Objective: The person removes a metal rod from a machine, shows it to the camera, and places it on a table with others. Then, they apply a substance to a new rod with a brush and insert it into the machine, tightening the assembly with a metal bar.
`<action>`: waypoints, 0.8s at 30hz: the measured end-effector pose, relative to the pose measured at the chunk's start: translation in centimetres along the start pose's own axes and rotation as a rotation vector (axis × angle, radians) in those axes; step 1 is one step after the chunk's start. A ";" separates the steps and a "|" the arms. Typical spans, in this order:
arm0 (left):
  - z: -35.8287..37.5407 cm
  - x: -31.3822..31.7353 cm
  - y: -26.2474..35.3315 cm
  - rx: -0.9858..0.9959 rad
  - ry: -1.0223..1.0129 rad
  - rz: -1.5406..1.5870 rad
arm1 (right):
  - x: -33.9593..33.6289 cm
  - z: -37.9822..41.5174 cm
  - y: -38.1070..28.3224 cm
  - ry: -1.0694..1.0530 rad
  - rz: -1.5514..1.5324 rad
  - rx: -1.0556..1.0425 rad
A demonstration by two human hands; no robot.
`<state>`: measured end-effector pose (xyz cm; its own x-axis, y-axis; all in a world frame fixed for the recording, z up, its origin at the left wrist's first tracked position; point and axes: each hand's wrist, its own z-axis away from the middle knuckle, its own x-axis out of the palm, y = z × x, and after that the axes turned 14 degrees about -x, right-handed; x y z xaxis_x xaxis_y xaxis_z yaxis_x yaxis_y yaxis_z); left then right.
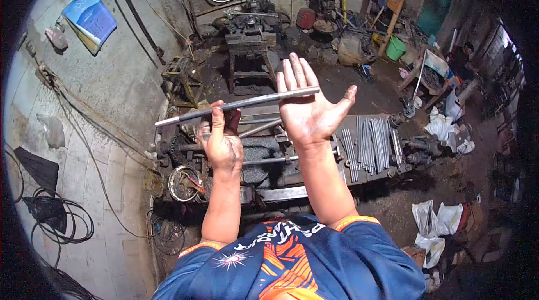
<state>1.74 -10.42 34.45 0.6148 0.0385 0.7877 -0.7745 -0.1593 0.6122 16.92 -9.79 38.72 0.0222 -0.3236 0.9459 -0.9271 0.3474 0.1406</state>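
Observation:
A long metal rod [252,101] slants across in front of me, its right end brighter than its dark middle. My left hand [223,145] is closed around the rod left of its middle, palm toward me. My right hand [309,112] is spread flat with the thumb out to the right. The rod's right end crosses the base of its fingers; whether it rests on the skin cannot be told. Below both hands lies a lathe-like machine [269,159], partly hidden by my arms. Several similar metal rods [375,144] lie side by side to its right.
A round container [186,182] with a red-handled item stands at the machine's left end. Cables [67,216] hang along the left wall. Behind are a metal stand [182,78], another machine [251,36] and a green bucket [396,47]. White sacks [435,224] lie at right.

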 end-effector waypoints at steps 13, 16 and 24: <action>4.1 -5.9 -13.0 -0.209 -0.136 -0.885 | -10.2 11.0 -10.7 -0.720 2.418 -0.503; 5.7 -6.1 -19.1 -0.229 -0.376 -1.076 | -13.5 11.0 -14.3 -0.565 2.476 -0.298; 8.1 0.4 -31.5 -0.686 -0.379 -0.955 | -16.7 8.9 -27.6 -0.116 2.293 0.004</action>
<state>27.55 -13.42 14.90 0.8925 -0.4511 0.0062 0.1604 0.3301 0.9302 38.77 -21.82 16.48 -0.7229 0.4387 -0.5339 0.6251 0.0858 -0.7758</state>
